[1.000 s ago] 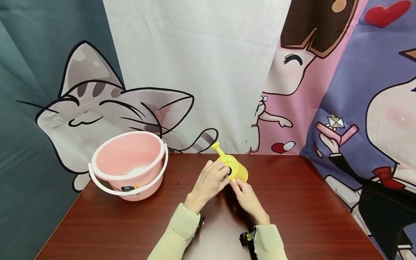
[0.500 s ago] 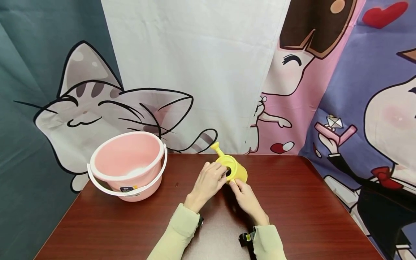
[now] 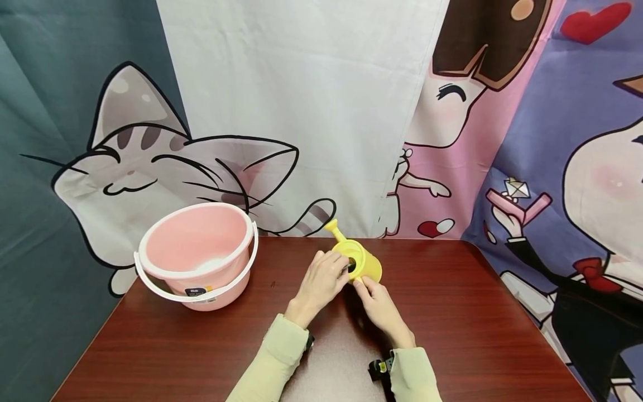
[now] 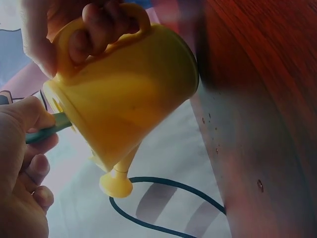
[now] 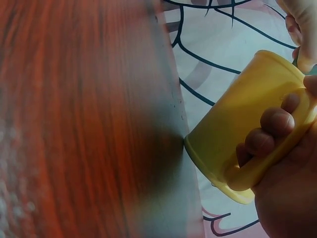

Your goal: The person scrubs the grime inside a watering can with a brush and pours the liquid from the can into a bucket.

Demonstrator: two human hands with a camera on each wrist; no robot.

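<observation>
A yellow toy watering can (image 3: pixel 370 266) is tilted over the table, its spout pointing to the back left and its mouth turned toward the left hand. The right hand (image 3: pixel 380 308) grips the can's loop handle, fingers through it, as the right wrist view shows of the can (image 5: pixel 237 124). At the mouth, the left hand (image 3: pixel 318 286) pinches a dark green, flat, stick-like thing (image 4: pixel 52 127) between thumb and finger. Its far end is hidden inside the can, so I cannot tell its kind. The can's bottom edge is right at the tabletop.
A pink bucket (image 3: pixel 221 287) with a white rim and lowered white handle stands on the left of the brown wooden table (image 3: pixel 467 329). Behind the table hangs a printed cartoon cloth (image 3: pixel 311 111). Each wrist wears a small black camera strap.
The left fingers have shifted slightly down and left at the can's mouth, and more of the dark opening shows. The right hand keeps its grip on the handle; the bucket stays put.
</observation>
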